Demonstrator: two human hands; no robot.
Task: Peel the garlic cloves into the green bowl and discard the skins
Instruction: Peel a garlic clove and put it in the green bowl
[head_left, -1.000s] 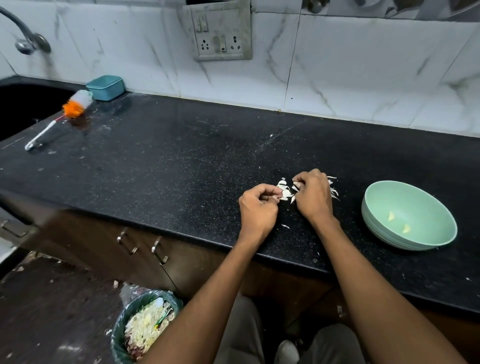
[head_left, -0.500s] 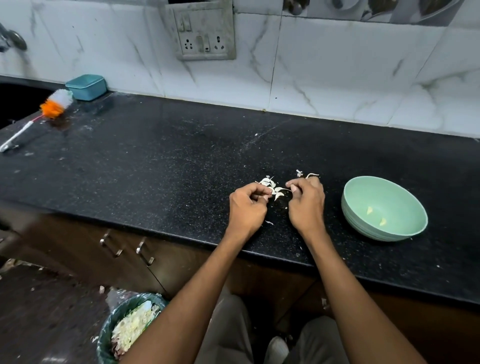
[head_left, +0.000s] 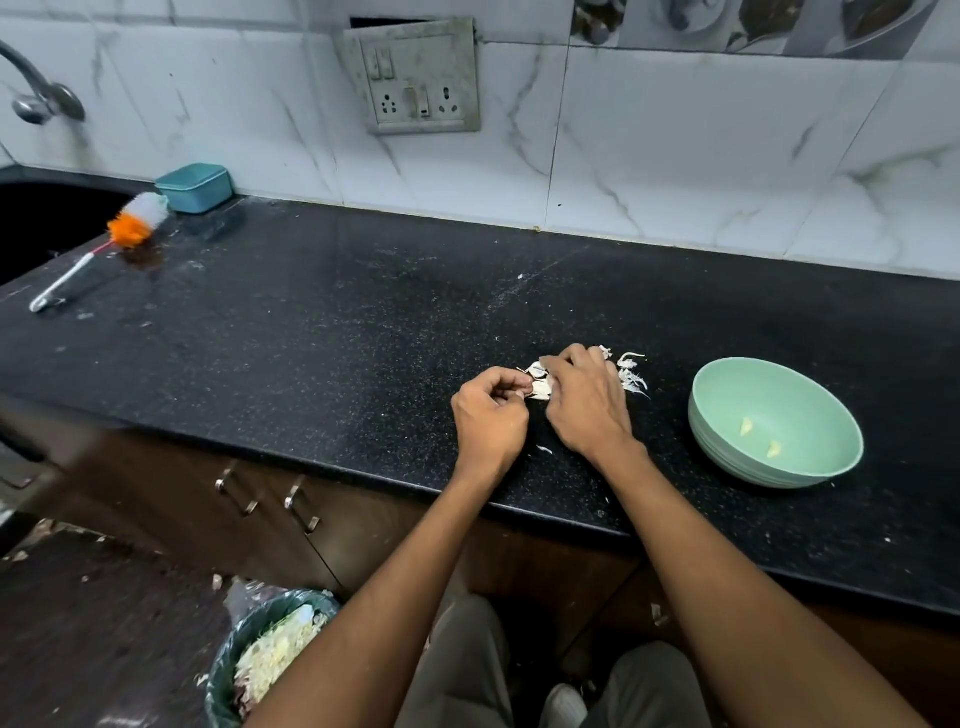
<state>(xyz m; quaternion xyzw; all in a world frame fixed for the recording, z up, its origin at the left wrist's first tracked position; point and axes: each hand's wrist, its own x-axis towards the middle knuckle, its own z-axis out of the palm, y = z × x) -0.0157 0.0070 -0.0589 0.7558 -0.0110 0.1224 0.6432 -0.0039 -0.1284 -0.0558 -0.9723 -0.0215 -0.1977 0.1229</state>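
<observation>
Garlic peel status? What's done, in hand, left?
Done: two peeled cloves lie in the green bowl.

In hand: left hand and right hand work at the pile of garlic and skins; fingers curled, held item hidden.

Left: loose skins lie on the counter, not yet binned in the bin. Unpeeled count unclear.

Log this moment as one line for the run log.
left hand: pinching skin | right hand: on skins | bowl: two cloves | bin: on floor
</observation>
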